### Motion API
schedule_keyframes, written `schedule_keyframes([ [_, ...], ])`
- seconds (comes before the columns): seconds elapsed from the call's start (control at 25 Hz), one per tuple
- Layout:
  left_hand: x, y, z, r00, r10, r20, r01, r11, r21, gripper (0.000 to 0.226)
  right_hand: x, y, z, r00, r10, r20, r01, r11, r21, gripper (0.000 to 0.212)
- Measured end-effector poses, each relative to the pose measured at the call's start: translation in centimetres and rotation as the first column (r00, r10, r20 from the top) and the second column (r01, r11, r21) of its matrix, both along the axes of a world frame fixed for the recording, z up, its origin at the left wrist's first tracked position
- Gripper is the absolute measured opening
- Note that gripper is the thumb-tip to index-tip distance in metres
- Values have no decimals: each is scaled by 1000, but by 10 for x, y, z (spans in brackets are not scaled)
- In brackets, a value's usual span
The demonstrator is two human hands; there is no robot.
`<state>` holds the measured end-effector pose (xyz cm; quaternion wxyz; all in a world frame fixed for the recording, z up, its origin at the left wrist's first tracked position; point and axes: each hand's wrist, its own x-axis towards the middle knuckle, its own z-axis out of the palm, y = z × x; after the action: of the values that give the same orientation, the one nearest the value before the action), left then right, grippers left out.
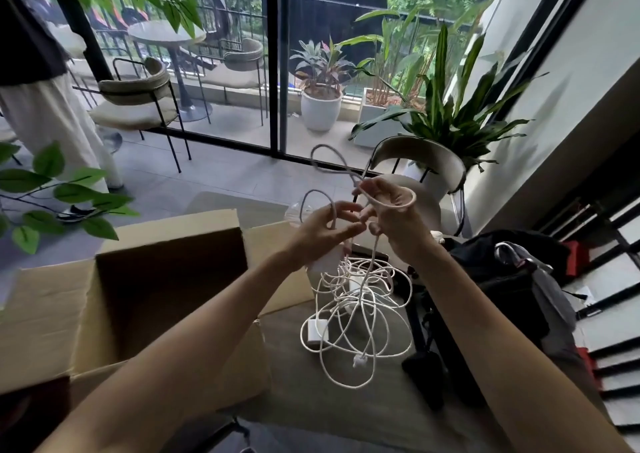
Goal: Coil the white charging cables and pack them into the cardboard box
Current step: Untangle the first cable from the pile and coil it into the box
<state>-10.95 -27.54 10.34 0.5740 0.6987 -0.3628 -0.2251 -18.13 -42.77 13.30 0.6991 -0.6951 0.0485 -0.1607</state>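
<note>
two hands — one tangle, one box

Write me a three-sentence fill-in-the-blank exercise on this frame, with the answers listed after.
1. The left hand and right hand grip raised loops of ____ cable.
2. The cardboard box has its top flaps ____.
3. The cable tangle lies on the ____ side of the box.
Missing words: white; open; right.

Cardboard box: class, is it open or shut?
Open: the cardboard box has its flaps spread apart, and its dark interior shows.
</note>
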Motion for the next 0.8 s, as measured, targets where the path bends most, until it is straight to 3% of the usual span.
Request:
schedule_keyframes([
  [0.12,-2,-6,3,986,-92,-139,75,990,-123,22,3,7,1,1000,-2,14,4,982,-186,17],
  [0.2,2,-5,4,945,-215,-245,189,974,-125,26,3,7,-1,997,-77,11,78,988,-131,20],
  [0.32,3,-4,-6,921,-319,-226,358,919,162,23,3,3,1,987,-156,-29,158,964,212,21],
  [0.4,-4,-9,-18,921,-383,-73,383,854,353,20,6,-2,5,986,-156,-53,162,848,504,22],
  [0.44,-8,-11,-22,928,-371,-25,353,857,375,20,8,-3,5,986,-151,-65,162,809,565,20],
  [0.48,-11,-12,-23,945,-328,-16,313,886,343,17,10,-5,4,984,-143,-102,176,816,551,18],
  [0.52,-13,-12,-20,965,-260,-48,263,928,264,14,10,-7,1,975,-139,-173,202,878,434,22],
  [0.56,-11,-11,-15,978,-181,-102,196,966,171,13,9,-11,-4,953,-137,-269,199,955,222,30],
  [0.64,-4,-8,2,979,-37,-199,39,999,6,13,3,-16,-22,893,-119,-434,61,988,-145,45],
  [0.72,4,-5,24,964,66,-256,-98,989,-112,17,-4,-15,-39,849,11,-528,-123,976,-178,45],
  [0.8,7,-3,45,945,105,-310,-176,962,-209,18,-8,-12,-50,834,139,-535,-294,931,-217,30],
])
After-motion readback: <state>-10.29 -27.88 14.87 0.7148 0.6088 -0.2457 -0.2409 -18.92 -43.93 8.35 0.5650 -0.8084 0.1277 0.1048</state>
